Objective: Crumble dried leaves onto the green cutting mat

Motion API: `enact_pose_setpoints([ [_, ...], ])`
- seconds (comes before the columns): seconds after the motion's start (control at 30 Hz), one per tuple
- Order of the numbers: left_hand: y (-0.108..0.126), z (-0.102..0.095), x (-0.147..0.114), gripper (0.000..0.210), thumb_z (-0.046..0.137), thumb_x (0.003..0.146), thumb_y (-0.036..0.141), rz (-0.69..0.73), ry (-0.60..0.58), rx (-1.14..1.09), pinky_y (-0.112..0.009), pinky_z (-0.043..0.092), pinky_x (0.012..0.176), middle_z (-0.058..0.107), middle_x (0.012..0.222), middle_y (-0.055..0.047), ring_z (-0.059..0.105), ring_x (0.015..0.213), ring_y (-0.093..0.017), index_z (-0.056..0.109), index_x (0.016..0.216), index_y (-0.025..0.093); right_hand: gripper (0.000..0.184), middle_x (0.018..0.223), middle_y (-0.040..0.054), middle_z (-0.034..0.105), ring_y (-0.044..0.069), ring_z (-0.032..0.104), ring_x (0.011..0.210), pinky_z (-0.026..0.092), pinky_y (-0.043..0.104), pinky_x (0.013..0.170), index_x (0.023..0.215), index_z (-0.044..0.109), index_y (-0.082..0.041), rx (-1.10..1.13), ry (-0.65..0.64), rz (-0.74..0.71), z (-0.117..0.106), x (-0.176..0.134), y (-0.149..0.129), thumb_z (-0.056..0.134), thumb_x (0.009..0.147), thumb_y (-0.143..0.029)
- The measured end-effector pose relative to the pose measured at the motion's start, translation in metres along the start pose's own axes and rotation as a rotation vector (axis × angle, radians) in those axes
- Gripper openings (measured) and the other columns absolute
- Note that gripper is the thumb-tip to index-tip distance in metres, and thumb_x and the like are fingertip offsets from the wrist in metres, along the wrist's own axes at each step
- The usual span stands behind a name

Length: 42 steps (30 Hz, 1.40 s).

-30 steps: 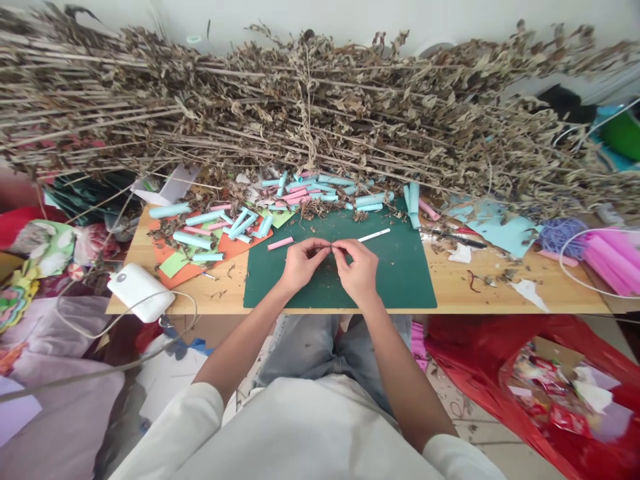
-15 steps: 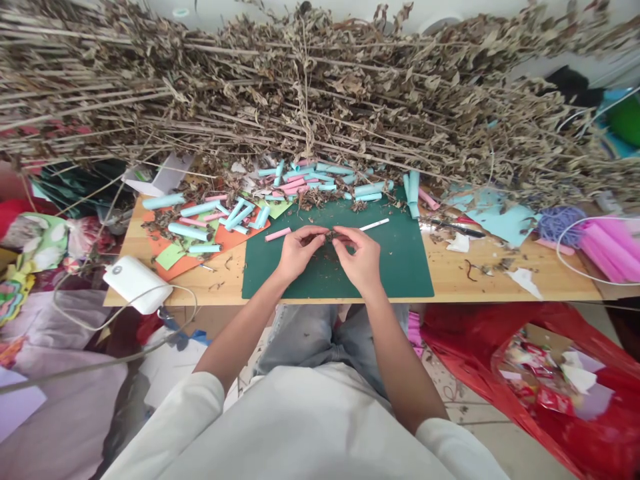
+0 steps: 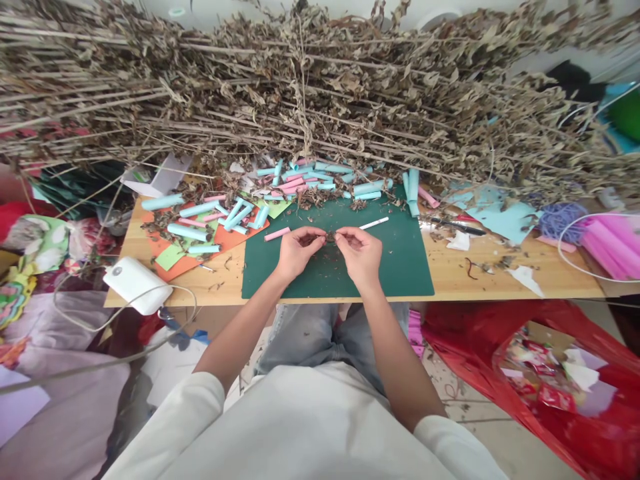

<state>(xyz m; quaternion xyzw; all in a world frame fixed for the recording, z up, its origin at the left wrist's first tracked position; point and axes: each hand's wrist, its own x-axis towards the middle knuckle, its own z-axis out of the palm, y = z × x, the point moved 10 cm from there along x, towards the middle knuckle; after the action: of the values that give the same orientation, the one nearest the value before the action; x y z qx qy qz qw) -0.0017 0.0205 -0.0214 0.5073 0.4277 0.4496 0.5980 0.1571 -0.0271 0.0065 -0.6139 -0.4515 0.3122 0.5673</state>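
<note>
Over the green cutting mat (image 3: 300, 283), my left hand (image 3: 301, 252) and my right hand (image 3: 361, 259) face each other. Thumb and forefinger of each are pinched on a small clump of dried leaf (image 3: 330, 237) between them. A pink paper tube (image 3: 277, 234) lies on the mat just left of my left hand. Beyond my right hand rests a thin white stick (image 3: 374, 223). Leaf crumbs are scattered over the mat.
A large bundle of dried stalks (image 3: 250, 93) spans the back. Blue paper tubes (image 3: 187, 232) and pink ones pile at its foot. A white device (image 3: 137, 285) with a cable sits left, a black pen (image 3: 457, 227) right. A red bag (image 3: 465, 340) of scraps stands below.
My right hand has shifted slightly to the right, so the gap between the two hands' fingertips is a little wider. My left hand has barely moved.
</note>
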Motion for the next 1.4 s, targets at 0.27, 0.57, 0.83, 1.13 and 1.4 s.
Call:
enact_pose_setpoints([
  [0.27, 0.002, -0.001, 0.000, 0.026, 0.082, 0.067, 0.033, -0.020, 0.011, -0.058, -0.030, 0.055, 0.076, 0.075, 0.088, -0.005, 0.068, 0.078, -0.016, 0.075, 0.087, 0.017, 0.025, 0.099, 0.0055, 0.074, 0.018, 0.070, 0.083, 0.059, 0.032, 0.079, 0.106, 0.073, -0.023, -0.162, -0.133, -0.153, 0.007, -0.006, -0.024, 0.062, 0.084, -0.026],
  [0.57, -0.003, 0.001, -0.001, 0.028, 0.082, 0.067, 0.033, -0.047, -0.014, -0.078, -0.037, 0.057, 0.085, 0.077, 0.090, -0.006, 0.072, 0.083, -0.019, 0.076, 0.089, 0.017, 0.013, 0.083, 0.0031, 0.075, 0.018, 0.070, 0.073, 0.057, 0.031, 0.073, 0.086, 0.075, -0.021, -0.100, -0.061, -0.077, 0.008, -0.001, -0.012, 0.065, 0.081, -0.028],
  [0.83, -0.003, 0.000, 0.000, 0.029, 0.083, 0.066, 0.033, -0.051, 0.013, -0.156, -0.035, 0.058, 0.081, 0.076, 0.084, -0.005, 0.071, 0.077, -0.017, 0.072, 0.087, 0.016, 0.015, 0.079, 0.0047, 0.074, 0.019, 0.069, 0.071, 0.057, 0.031, 0.069, 0.084, 0.072, -0.019, 0.034, 0.013, 0.046, -0.006, 0.002, 0.004, 0.067, 0.077, -0.031],
  [1.13, 0.011, -0.002, 0.001, 0.020, 0.078, 0.074, 0.034, 0.066, -0.011, 0.011, -0.035, 0.054, 0.088, 0.073, 0.103, -0.007, 0.067, 0.097, -0.020, 0.078, 0.089, 0.021, 0.020, 0.098, 0.0055, 0.074, 0.018, 0.070, 0.082, 0.059, 0.033, 0.078, 0.099, 0.074, -0.022, -0.209, -0.193, -0.129, 0.010, -0.003, -0.022, 0.062, 0.083, -0.024],
  [1.4, 0.001, 0.000, 0.001, 0.026, 0.083, 0.066, 0.032, -0.020, 0.005, -0.082, -0.034, 0.055, 0.082, 0.075, 0.087, -0.004, 0.068, 0.080, -0.017, 0.075, 0.086, 0.018, 0.014, 0.089, 0.0047, 0.075, 0.017, 0.070, 0.078, 0.058, 0.031, 0.074, 0.088, 0.075, -0.021, -0.126, -0.122, -0.110, 0.014, -0.002, -0.020, 0.064, 0.082, -0.026],
])
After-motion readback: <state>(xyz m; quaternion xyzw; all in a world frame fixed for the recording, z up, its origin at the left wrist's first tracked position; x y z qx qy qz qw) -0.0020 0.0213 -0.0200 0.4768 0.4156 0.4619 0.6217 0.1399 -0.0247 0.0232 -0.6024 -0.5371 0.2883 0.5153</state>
